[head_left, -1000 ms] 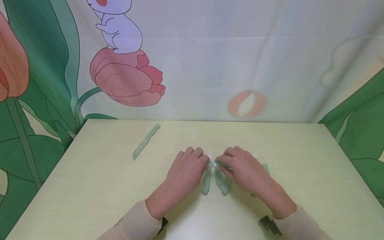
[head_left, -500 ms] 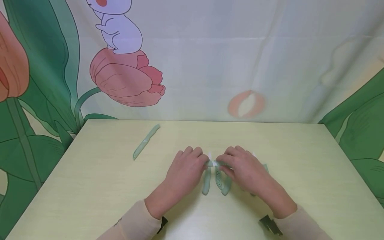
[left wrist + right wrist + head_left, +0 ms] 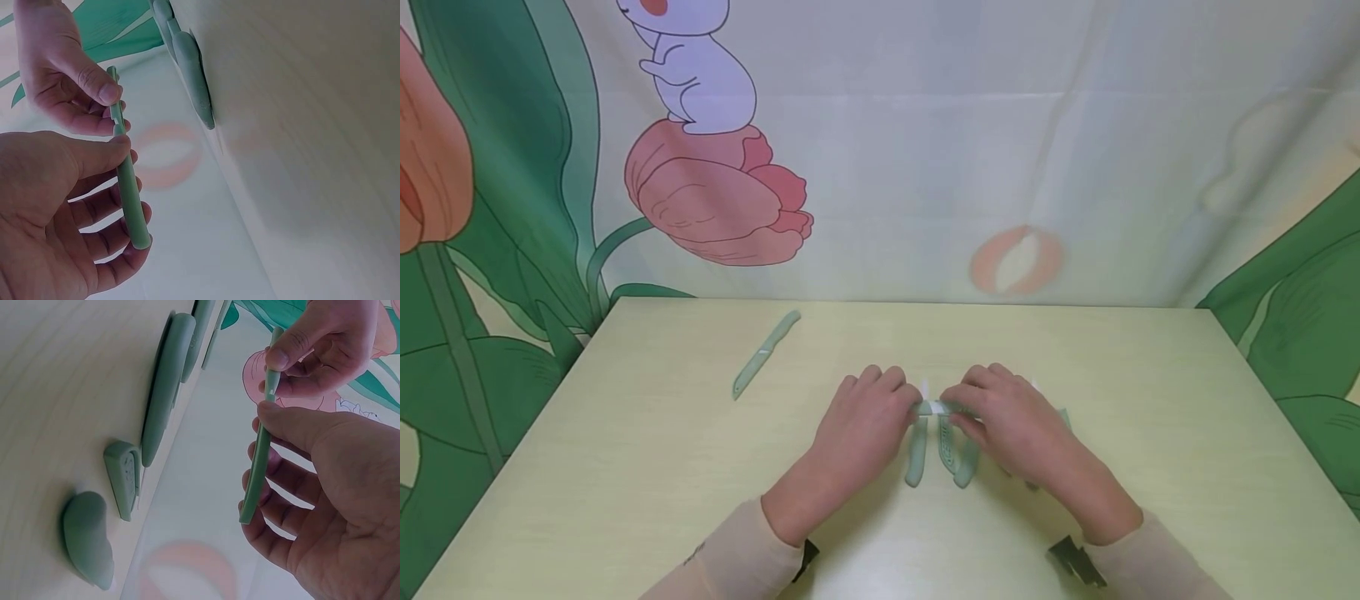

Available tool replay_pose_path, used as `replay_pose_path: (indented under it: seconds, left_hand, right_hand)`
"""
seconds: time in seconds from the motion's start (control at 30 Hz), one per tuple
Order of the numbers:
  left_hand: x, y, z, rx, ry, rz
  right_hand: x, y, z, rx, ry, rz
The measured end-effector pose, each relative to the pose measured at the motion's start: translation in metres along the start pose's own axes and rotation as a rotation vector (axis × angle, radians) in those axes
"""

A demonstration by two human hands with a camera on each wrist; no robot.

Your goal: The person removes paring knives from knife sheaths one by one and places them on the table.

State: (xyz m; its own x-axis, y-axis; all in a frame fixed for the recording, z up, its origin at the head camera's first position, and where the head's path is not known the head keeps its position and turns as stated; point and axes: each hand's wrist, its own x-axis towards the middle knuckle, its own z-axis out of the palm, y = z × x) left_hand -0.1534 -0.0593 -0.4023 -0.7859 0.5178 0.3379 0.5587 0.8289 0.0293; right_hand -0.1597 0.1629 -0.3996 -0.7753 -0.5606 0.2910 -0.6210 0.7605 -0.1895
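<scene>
Slim green implement [image 3: 935, 408], one. Held crosswise, raised off the tabletop [image 3: 880, 542], right of its middle. Pale sage in the head view, deeper green in the wrist views. Left portion: smooth, rounded bar with a blunt, rounded end. Right portion: narrower, slightly bowed strip, squared off at its end. Between the two, a whitish band shows in the gap separating the hands.

Left hand [image 3: 874, 421]: pinches the left portion, thumb on one side, fingers behind. Right hand [image 3: 1011, 421]: pinches the right portion likewise.

Green knife-like piece [image 3: 766, 354], one. Well apart, on the far left of the tabletop; lies aslant, a pale band across its middle.

Left green handle [image 3: 915, 458], one; right green handle [image 3: 967, 467], one. Both point toward the near edge, just below the hands in the head view. Green patterned piece [image 3: 947, 447], one; between the handles, markings on its face, partly hidden.
</scene>
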Motion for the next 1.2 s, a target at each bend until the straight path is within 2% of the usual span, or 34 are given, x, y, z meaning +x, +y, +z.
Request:
replay_pose_path:
  seconds: [0.5, 1.0, 1.2]
  left_hand:
    - [0.0004, -0.0011, -0.0015, -0.008, 0.012, -0.006]
    - [0.0019, -0.0009, -0.0031, -0.007, -0.031, -0.028]
    - [0.0020, -0.0011, -0.0035, 0.012, -0.025, -0.025]
  right_hand:
    - [0.0010, 0.0002, -0.0021, -0.006, 0.012, -0.010]
    - [0.0014, 0.0010, -0.0039, -0.002, -0.010, -0.001]
    - [0.0018, 0.0006, -0.0052, 0.006, -0.015, 0.012]
